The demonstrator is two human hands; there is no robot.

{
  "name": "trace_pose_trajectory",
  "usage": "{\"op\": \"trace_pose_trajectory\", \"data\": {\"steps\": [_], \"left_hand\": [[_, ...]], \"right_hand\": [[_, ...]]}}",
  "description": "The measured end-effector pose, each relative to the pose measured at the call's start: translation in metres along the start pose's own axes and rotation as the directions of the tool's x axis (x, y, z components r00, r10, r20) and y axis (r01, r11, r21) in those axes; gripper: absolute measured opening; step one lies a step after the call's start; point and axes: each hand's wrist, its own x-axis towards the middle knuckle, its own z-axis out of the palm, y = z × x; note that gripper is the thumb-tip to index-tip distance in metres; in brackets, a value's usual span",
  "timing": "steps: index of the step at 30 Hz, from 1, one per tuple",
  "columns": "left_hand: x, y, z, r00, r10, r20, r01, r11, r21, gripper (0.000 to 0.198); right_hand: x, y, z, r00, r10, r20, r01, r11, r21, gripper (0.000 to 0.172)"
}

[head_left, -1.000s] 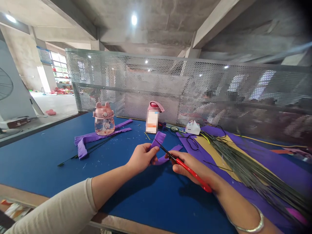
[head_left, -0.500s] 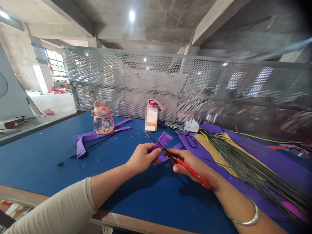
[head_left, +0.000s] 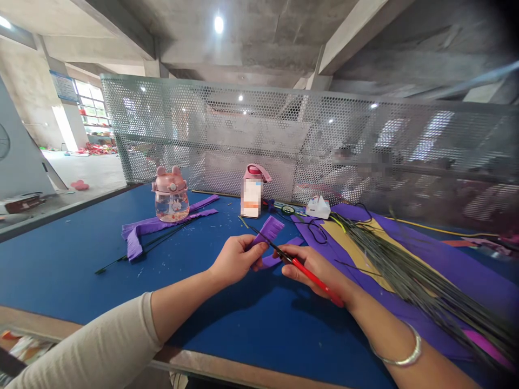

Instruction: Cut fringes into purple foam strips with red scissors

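My left hand pinches a folded strip of purple crepe paper whose top edge is cut into a fringe. My right hand grips red-handled scissors, their dark blades reaching up-left against the strip's edge. Both hands hover just above the blue tabletop, close together near its middle. The lower end of the strip trails between the two hands.
A pink bear-eared bottle stands on purple strips with green wire stems at the left. A pink-lidded bottle stands behind. Purple and yellow sheets with a bundle of green wires lie right. A perforated metal screen backs the table.
The strip has tilted and its fringed end now shows more cuts. The scissors have shifted slightly along the paper's edge. Both hands stay in about the same place.
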Motion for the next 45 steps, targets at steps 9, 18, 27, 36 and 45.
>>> {"op": "trace_pose_trajectory", "data": {"steps": [9, 18, 27, 36, 45], "left_hand": [[0.001, -0.003, -0.001, 1.000, 0.013, -0.006, -0.013, 0.999, 0.040, 0.030], [0.001, -0.002, -0.001, 0.999, -0.050, -0.002, 0.050, 0.999, -0.008, 0.029], [0.005, -0.004, -0.009, 0.997, -0.057, 0.054, 0.061, 0.995, -0.076, 0.035], [0.007, -0.006, -0.007, 0.998, -0.037, -0.059, 0.030, 0.993, -0.114, 0.036], [0.005, -0.007, -0.005, 0.999, 0.029, -0.024, -0.030, 0.998, -0.058, 0.033]], "right_hand": [[0.001, 0.002, -0.001, 0.999, 0.001, -0.040, -0.004, 0.998, -0.063, 0.031], [0.001, 0.006, 0.000, 0.999, 0.024, -0.043, -0.026, 0.998, -0.057, 0.027], [0.001, 0.005, 0.000, 0.998, 0.057, -0.031, -0.059, 0.997, -0.056, 0.031], [-0.002, 0.012, -0.001, 0.998, -0.028, 0.061, 0.022, 0.995, 0.094, 0.071], [0.001, 0.018, 0.004, 0.998, -0.040, 0.057, 0.031, 0.988, 0.150, 0.077]]}}
